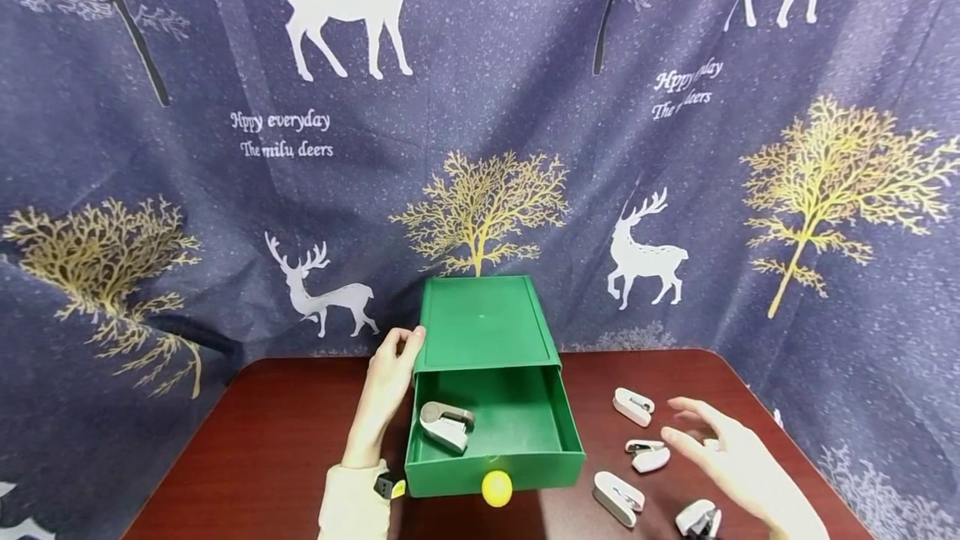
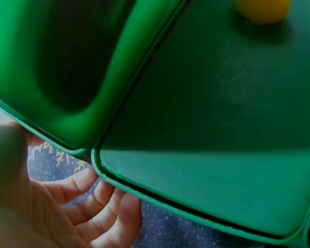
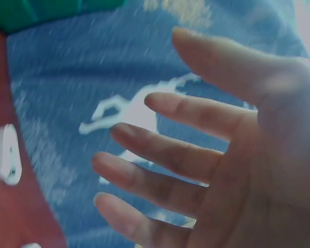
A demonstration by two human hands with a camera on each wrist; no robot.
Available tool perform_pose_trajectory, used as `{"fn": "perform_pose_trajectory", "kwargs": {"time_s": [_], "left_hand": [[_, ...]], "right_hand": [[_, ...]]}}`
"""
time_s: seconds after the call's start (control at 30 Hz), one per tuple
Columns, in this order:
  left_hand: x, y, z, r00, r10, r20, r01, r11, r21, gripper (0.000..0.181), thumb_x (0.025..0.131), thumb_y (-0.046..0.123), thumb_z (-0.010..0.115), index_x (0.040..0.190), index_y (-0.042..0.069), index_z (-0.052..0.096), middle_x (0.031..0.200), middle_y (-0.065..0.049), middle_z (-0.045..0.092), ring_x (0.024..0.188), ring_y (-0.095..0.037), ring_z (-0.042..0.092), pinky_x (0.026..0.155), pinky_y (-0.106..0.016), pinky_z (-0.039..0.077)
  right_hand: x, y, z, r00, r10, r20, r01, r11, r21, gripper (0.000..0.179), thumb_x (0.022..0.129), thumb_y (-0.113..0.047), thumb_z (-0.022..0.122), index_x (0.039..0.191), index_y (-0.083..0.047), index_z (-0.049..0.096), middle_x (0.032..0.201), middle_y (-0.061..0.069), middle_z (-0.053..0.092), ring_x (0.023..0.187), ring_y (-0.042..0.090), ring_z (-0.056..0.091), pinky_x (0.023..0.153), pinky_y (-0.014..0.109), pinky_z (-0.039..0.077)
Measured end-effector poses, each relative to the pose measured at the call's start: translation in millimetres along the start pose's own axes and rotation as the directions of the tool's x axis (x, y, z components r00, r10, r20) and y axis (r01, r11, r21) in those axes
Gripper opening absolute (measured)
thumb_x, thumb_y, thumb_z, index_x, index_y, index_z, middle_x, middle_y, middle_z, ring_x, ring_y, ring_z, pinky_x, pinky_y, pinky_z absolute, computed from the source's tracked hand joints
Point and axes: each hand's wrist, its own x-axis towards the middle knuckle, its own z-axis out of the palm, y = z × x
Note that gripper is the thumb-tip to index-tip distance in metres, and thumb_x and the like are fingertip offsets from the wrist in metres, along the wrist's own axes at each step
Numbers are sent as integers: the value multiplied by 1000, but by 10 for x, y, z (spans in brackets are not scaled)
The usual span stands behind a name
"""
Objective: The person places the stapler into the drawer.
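Head view: I'm seeing the green box (image 1: 483, 322) sitting on the red-brown table (image 1: 247, 440), its drawer (image 1: 517, 427) standing pulled out; a grey-and-white stapler (image 1: 447, 426) is lying inside, by the left wall, and a yellow knob (image 1: 497, 488) is sticking out of the front. The person's left hand (image 1: 392, 382) is touching the box's left side, fingers loosely bent. The right hand (image 1: 731, 448) is reaching out on the right, fingers wide, fingertips pointing at two close white pieces: a compact stapler (image 1: 633, 407) near the index finger and a spread stapler (image 1: 649, 455), its arms parting, just beside the thumb. A long stapler (image 1: 618, 499) is lying nearer the drawer, a dark-ended stapler (image 1: 697, 517) at the bottom edge. Left wrist: the box is filling most of the picture, bent fingers meeting its rim; how hard they're pressing I can't tell. Right wrist: fingers and thumb are spreading wide before the patterned cloth (image 3: 46, 103); white staplers are lying on the table, well left of the fingertips, too cropped for matching up.
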Motion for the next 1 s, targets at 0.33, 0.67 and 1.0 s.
{"fn": "perform_pose_trajectory", "kwargs": {"time_s": [0.33, 0.67, 1.0], "left_hand": [[11, 10, 12, 1000, -6, 7, 6, 1000, -19, 45, 97, 56, 51, 101, 13, 62, 78, -4, 57, 72, -22, 54, 70, -35, 42], [11, 41, -1, 1000, 7, 10, -7, 1000, -27, 44, 98, 52, 51, 102, 10, 61, 74, -4, 54, 66, -18, 52, 66, -34, 42], [0, 0, -7, 1000, -11, 7, 11, 1000, 0, 45, 98, 53, 50, 105, 10, 62, 85, -6, 58, 80, -22, 54, 75, -36, 41]], "right_hand": [[-19, 559, -136, 977, 186, 103, -177, 980, -89, 65, 92, -45, 65, 134, 3, 50, 123, 25, 59, 108, 39, 61, 83, 48, 50], [-34, 998, -239, 938, 312, 150, -309, 950, -38, 75, 95, -44, 61, 136, 15, 38, 124, 33, 56, 111, 44, 58, 85, 51, 48], [-52, 1341, -39, 944, 327, -40, -329, 941, -73, 70, 92, -43, 65, 132, 11, 44, 127, 37, 49, 111, 49, 55, 86, 56, 45]]}}
